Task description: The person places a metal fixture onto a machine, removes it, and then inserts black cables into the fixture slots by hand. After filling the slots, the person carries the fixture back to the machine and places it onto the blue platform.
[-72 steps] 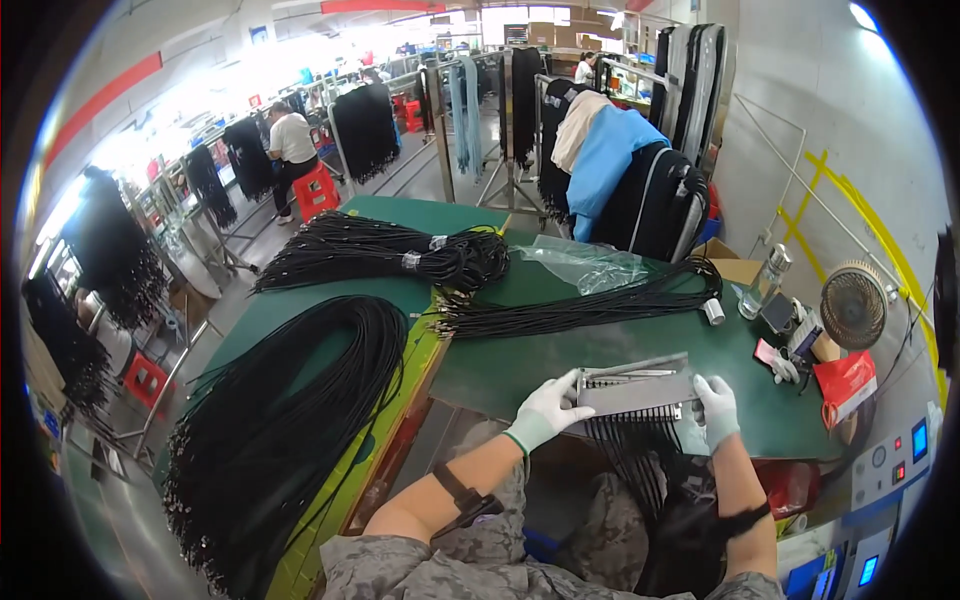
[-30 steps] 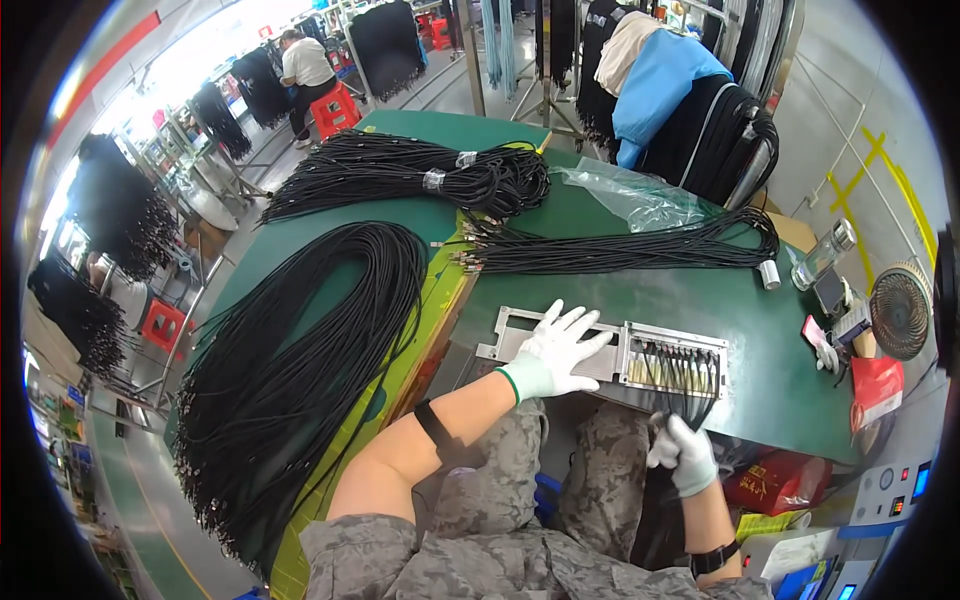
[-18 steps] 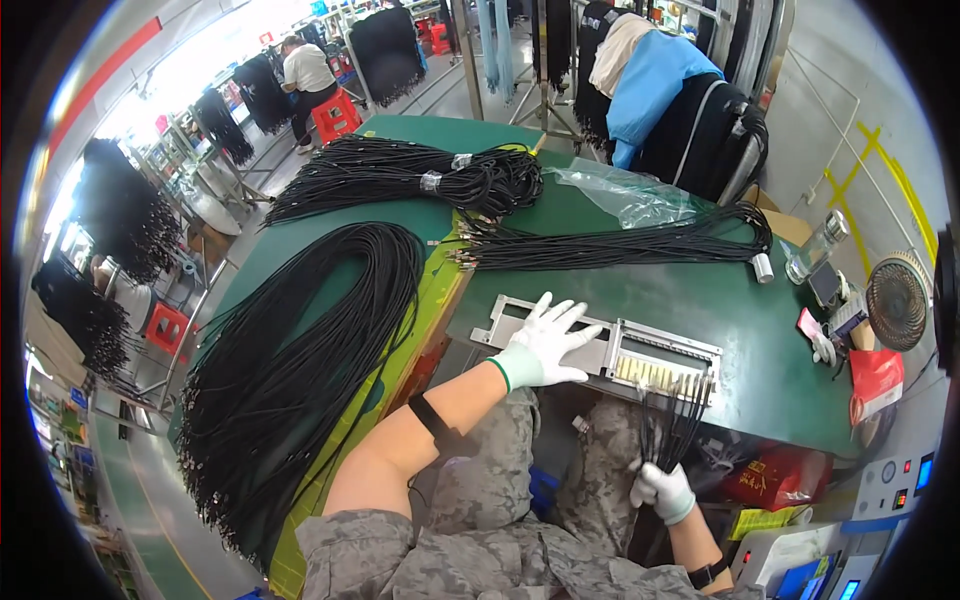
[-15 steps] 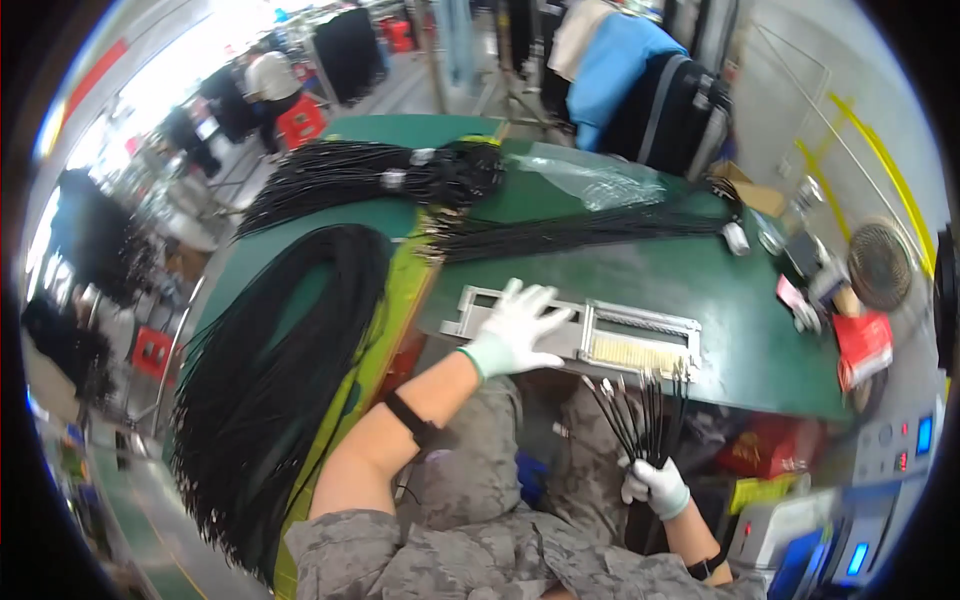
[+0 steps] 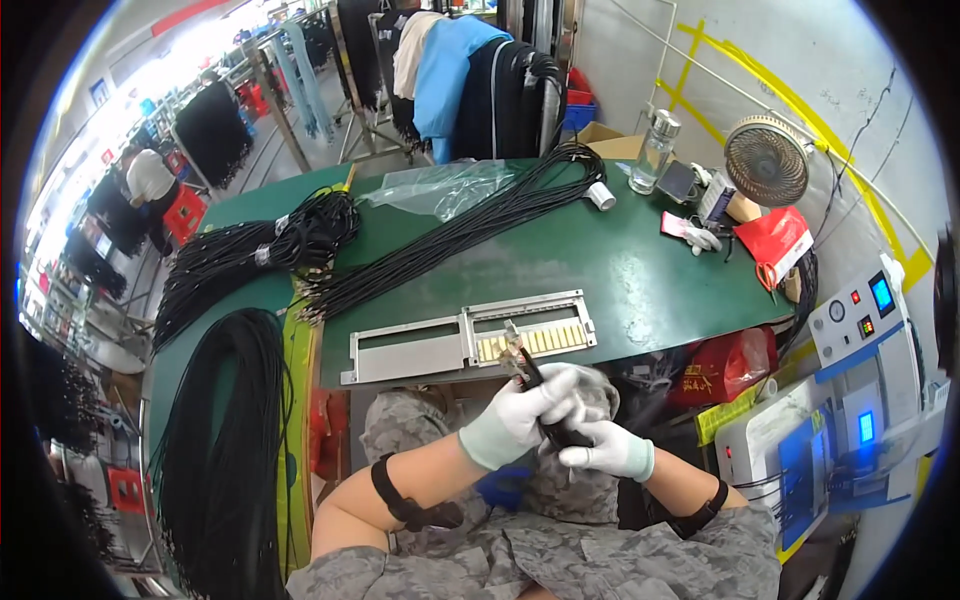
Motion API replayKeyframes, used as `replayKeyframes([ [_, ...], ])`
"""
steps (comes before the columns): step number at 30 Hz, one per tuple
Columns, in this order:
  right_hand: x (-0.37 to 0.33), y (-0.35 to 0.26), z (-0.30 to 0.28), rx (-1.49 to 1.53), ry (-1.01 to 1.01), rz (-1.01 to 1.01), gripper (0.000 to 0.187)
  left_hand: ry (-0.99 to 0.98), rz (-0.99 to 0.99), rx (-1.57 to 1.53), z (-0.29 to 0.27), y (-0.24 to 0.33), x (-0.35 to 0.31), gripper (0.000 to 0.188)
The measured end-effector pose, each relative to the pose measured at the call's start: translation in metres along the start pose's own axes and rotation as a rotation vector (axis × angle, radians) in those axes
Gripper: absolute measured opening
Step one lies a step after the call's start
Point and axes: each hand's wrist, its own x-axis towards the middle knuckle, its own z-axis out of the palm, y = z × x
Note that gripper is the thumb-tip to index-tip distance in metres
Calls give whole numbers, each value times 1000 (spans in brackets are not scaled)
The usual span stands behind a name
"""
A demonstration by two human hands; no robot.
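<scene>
A short bunch of black cables (image 5: pixel 530 372) with metallic ends is held over my lap, its ends pointing up at the table's front edge. My left hand (image 5: pixel 520 412), in a white glove, has its fingers closed round the upper part of the bunch. Lower down, my right hand (image 5: pixel 612 452), gloved too, is closed round the same cables; its fingertips are partly hidden. Just beyond the cable ends lies a flat metal frame fixture (image 5: pixel 408 360) with a row of yellowish slots (image 5: pixel 545 341) in its right half.
Long black cable bundles (image 5: pixel 440 238) lie across the green table (image 5: pixel 640 290), with a large looped one (image 5: pixel 225 430) at left. A clear plastic bag (image 5: pixel 440 190), a glass bottle (image 5: pixel 655 150), a fan (image 5: pixel 766 160) and scissors (image 5: pixel 768 278) sit farther back. Machines with lit screens (image 5: pixel 860 320) stand at right.
My left hand has come off the fixture and now grips the cables. My right hand has moved left with the bunch, bringing both hands together. The view has turned to the right.
</scene>
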Motion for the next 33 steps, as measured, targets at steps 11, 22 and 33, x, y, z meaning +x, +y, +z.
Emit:
replayKeyframes([
  [11, -12, -17, -115, -1276, 820, 115, 31, 644, 692, -422, -95, 142, -72, 35],
  [22, 244, -116, -240, -1777, 674, -276, 47, 956, 252, 26, -218, 193, -102, 65],
  [33, 179, 9, -94, -1073, 311, -508, 69, 694, 321, 2207, -193, 125, -101, 28],
])
